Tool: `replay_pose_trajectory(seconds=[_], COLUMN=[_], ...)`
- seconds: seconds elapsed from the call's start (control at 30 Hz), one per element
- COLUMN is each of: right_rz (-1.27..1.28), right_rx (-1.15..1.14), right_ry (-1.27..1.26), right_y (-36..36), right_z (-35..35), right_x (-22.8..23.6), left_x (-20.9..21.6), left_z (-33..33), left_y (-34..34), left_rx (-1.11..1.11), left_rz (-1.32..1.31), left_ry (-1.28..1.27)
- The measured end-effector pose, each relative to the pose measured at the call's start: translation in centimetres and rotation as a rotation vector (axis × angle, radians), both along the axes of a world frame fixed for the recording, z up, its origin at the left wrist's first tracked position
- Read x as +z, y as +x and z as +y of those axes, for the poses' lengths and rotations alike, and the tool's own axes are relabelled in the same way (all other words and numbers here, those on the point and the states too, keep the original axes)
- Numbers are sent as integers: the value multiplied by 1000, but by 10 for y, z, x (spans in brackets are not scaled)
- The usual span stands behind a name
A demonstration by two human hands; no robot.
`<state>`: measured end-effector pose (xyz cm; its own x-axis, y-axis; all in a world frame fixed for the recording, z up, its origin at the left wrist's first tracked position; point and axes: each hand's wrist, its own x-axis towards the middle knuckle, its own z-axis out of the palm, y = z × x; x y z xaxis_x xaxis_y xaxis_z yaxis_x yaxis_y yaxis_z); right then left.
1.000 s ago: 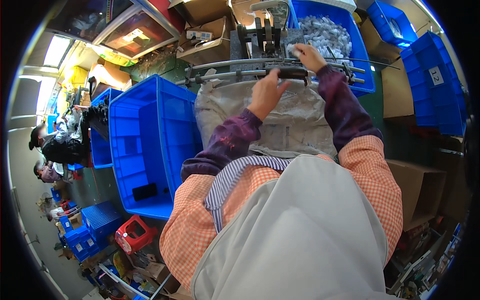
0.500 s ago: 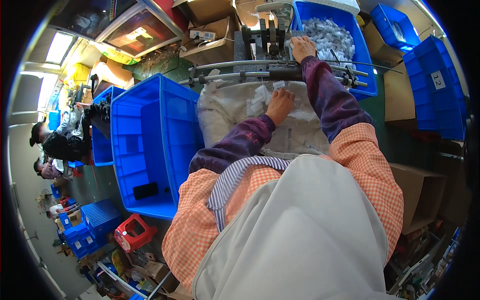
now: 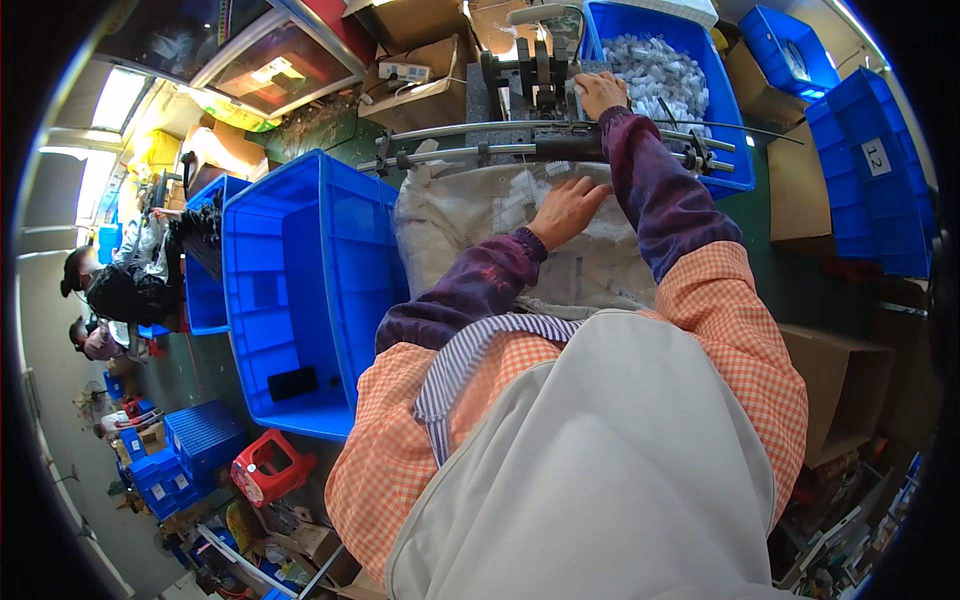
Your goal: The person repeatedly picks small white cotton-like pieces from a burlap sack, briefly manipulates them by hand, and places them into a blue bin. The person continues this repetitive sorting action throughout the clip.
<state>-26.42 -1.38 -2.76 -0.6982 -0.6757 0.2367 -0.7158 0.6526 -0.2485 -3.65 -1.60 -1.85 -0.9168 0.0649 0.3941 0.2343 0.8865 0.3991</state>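
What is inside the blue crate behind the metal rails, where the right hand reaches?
The blue crate holds a heap of small pale pieces. The right hand covers its near corner; what lies beneath the heap is hidden.

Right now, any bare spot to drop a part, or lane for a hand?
Free: the floor of the big blue bin left of the sack, bare except a dark flat object. Crowded: the left hand lies on the sack, the right hand is at the black fixture, and the far blue bin is full of small parts.
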Motion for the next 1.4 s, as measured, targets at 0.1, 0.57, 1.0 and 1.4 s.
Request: replay_pose_trajectory(seconds=[0.1, 0.57, 1.0, 1.4], right_rz=[-45, 11, 76, 97], right_rx=[-75, -136, -136, -501], right_ry=[45, 86, 115, 121], right_y=[-4, 31, 28, -36], right_z=[1, -2, 4, 65], right_x=[4, 10, 8, 49], left_x=[-2, 9, 19, 39], left_z=[1, -3, -11, -12], left_y=[2, 26, 26, 8], left_rx=[2, 89, 169, 214], left_rz=[-26, 22, 152, 162], left_ry=[41, 106, 344, 492])
